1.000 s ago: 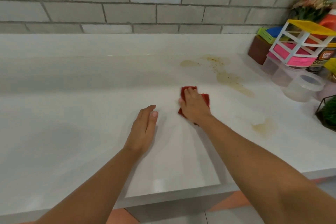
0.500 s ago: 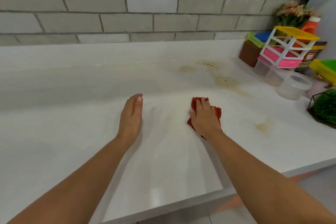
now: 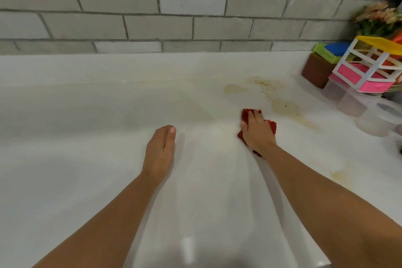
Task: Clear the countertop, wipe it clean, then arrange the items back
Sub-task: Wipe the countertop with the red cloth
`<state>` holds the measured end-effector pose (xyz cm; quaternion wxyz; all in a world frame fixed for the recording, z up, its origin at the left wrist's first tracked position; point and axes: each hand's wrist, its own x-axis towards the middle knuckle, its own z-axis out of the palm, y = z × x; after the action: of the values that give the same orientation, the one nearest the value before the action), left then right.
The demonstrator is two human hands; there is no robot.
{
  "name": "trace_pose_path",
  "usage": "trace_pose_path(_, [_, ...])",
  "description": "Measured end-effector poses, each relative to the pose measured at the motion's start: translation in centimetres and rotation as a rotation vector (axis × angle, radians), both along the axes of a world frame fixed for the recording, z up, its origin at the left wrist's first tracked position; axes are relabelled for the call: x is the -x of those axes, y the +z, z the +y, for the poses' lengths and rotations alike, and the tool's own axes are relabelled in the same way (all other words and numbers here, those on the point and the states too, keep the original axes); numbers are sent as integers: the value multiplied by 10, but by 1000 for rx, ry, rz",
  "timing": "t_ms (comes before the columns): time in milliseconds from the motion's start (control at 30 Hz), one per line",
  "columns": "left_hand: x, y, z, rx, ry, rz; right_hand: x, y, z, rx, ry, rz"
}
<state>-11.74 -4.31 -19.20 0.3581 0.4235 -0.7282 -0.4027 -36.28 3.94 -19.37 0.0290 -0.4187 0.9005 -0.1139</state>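
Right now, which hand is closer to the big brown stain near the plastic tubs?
Right. The right hand, pressing the red cloth, sits just left of the stain; the left hand rests farther left on the countertop.

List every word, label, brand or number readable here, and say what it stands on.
None can be read. The drawer rack, the green box, the clear tubs and the red cloth show no print. Whatever stands behind the rack at the right edge is hidden and blurred.

Left hand (image 3: pixel 160 153) flat, fingers straight, right hand (image 3: pixel 257 132) palm-down, pressing
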Motion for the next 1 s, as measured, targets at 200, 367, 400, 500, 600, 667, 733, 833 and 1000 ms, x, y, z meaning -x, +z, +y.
trace_pose_path(200, [3,-4,-3,12,35,11,-45,0,-50,-3,332,-70])
trace_pose_path(367, [5,-3,0,31,55,-12,-83,0,27,81,647,-121])
trace_pose_path(400, [5,-3,0,23,60,-9,-69,2,29,81,638,-123])
trace_pose_path(500, [5,-3,0,2,73,-11,-5,3,2,49,442,-70])
trace_pose_path(600, [6,-5,-1,5,82,-11,33,0,-50,-52,232,-15])
trace_pose_path(667, [7,-4,-1,-9,90,5,24,-3,-76,-54,224,-18])
trace_pose_path(733, [7,-4,-2,-23,92,24,-7,-2,-77,-4,354,-53])
trace_pose_path(833, [7,-3,-1,-7,82,31,-62,-1,-24,50,661,-68])
trace_pose_path(1000, [7,-7,-4,11,87,12,-33,5,15,115,745,-103])
